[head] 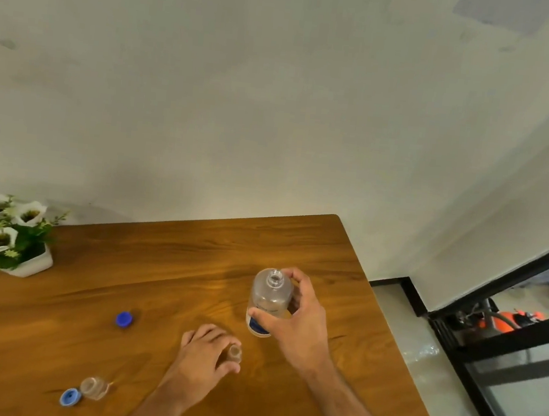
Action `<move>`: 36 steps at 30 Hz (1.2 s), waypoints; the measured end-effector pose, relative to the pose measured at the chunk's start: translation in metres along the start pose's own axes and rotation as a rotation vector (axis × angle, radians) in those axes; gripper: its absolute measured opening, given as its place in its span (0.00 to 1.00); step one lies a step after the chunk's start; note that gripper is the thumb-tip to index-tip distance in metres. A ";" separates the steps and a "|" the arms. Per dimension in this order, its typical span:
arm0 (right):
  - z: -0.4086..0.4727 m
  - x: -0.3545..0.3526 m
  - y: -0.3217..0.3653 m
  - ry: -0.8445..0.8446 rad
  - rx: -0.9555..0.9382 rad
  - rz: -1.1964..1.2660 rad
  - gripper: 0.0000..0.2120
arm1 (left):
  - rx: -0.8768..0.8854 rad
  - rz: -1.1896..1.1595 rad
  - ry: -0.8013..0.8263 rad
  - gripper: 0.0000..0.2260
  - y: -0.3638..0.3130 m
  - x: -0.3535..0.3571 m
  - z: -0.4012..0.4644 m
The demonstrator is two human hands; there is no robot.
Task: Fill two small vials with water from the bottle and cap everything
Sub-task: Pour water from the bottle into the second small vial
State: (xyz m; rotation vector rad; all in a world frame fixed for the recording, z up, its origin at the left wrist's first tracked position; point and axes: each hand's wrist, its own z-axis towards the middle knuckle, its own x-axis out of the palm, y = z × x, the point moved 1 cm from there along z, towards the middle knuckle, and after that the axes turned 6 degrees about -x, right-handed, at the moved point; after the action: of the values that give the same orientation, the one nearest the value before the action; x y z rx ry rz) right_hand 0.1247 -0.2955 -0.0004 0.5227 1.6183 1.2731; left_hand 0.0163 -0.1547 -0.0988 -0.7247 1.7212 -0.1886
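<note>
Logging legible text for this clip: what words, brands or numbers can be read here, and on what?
None can be read.
Bottle in the right hand: it has a white and blue label with a faint printed line above it, both too blurred to read.
Blue caps, vials, flower pot: no print visible.

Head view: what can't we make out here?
- Held vial: body hidden by left hand; fill level unknown.
- Bottle: label covered by right hand; water level unclear.
- Second vial: blurred; contents unclear.
- Flower pot: flowers cut by left edge.
</note>
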 end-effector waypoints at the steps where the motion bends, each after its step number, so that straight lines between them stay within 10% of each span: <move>1: 0.000 -0.001 0.000 -0.003 -0.002 0.005 0.38 | 0.005 -0.041 -0.022 0.19 -0.001 -0.001 0.000; 14: 0.002 0.002 0.057 0.080 -0.222 0.000 0.39 | 0.028 -1.050 -0.255 0.08 -0.020 -0.115 -0.043; 23: 0.006 0.014 0.121 0.226 -0.390 -0.133 0.37 | 0.156 -0.951 -0.379 0.22 -0.020 -0.167 -0.074; 36: 0.005 0.035 0.145 0.327 -0.483 -0.271 0.31 | 0.216 -0.870 -0.449 0.16 -0.012 -0.182 -0.098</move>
State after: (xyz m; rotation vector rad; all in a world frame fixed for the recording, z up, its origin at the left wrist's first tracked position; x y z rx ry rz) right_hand 0.0817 -0.2128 0.1168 -0.2064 1.5009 1.5253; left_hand -0.0501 -0.0867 0.0851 -1.2097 0.8618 -0.7357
